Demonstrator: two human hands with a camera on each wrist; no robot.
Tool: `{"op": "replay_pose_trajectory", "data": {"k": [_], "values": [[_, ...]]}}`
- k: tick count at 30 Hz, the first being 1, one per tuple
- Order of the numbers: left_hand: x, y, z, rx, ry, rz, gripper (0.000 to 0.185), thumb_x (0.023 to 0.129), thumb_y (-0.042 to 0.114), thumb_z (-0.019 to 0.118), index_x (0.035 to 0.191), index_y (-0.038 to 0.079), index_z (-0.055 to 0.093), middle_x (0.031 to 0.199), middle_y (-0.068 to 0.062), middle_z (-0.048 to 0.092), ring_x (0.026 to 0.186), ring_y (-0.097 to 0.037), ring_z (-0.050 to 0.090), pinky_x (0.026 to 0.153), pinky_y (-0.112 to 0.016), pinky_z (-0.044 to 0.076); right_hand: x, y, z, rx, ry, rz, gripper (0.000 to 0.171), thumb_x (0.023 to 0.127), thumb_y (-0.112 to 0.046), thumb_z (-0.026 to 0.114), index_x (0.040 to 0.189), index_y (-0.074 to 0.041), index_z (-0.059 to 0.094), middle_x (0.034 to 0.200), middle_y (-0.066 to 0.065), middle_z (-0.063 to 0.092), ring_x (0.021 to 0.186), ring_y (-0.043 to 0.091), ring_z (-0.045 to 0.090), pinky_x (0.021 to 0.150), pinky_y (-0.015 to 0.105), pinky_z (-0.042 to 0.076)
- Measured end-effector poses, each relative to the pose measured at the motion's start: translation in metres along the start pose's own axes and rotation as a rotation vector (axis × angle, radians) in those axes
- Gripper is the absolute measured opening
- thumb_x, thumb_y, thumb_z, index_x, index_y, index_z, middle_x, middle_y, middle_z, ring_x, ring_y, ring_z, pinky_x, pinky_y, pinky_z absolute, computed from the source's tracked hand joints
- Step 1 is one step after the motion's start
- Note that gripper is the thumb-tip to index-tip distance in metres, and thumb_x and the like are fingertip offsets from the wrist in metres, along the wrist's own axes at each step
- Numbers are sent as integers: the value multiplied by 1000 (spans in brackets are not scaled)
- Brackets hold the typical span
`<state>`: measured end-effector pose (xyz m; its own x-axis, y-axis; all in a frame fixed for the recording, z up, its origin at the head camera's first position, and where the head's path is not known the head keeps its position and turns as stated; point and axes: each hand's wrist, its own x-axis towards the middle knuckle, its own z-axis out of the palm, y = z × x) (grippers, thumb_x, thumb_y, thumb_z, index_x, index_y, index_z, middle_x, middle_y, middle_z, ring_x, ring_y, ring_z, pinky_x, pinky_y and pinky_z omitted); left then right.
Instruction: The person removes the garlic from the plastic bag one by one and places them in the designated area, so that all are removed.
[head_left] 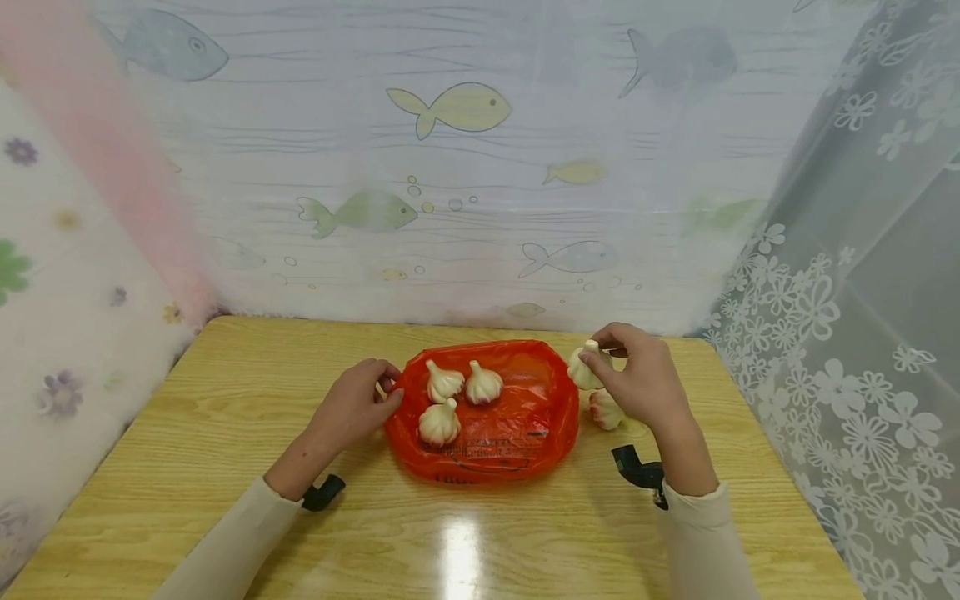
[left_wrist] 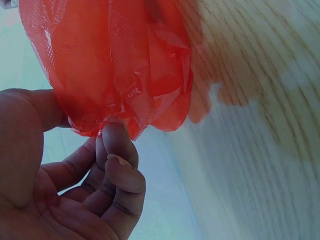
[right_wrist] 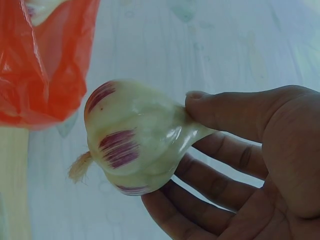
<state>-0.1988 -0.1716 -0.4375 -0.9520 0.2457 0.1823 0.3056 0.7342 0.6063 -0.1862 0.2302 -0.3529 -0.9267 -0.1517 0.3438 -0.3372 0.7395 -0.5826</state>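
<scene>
A red plastic bag [head_left: 517, 417] lies spread on the table with its rim standing up like a shallow bowl. Inside it, toward the left, sit three garlic bulbs [head_left: 439, 423]. My left hand [head_left: 358, 402] pinches the bag's left edge between thumb and fingers; the left wrist view shows the crumpled red film [left_wrist: 100, 65] at the fingertips. Beyond the bag's right rim, my right hand [head_left: 643, 373] holds another garlic bulb [right_wrist: 135, 140] by its stem end, its purple-streaked base and root tuft showing. One more garlic bulb [head_left: 604, 410] sits beneath that hand, partly hidden.
The wooden table [head_left: 450, 533] ends at a fish-print curtain [head_left: 465, 267] behind the bag. Flowered sheets hang at both sides. Black curved pieces of the wrist gear [head_left: 324, 493] show beside each forearm.
</scene>
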Motion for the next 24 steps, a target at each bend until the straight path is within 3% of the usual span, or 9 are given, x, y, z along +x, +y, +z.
{"op": "replay_pose_trajectory", "data": {"k": [24], "values": [[1, -2, 0, 5, -8, -10, 18, 97, 14, 73, 111, 3, 70, 95, -5, 64, 75, -18, 56, 66, -31, 53, -3, 16, -25, -8, 61, 73, 18, 101, -17, 73, 112, -2, 71, 114, 20, 74, 112, 47, 71, 97, 62, 54]]}}
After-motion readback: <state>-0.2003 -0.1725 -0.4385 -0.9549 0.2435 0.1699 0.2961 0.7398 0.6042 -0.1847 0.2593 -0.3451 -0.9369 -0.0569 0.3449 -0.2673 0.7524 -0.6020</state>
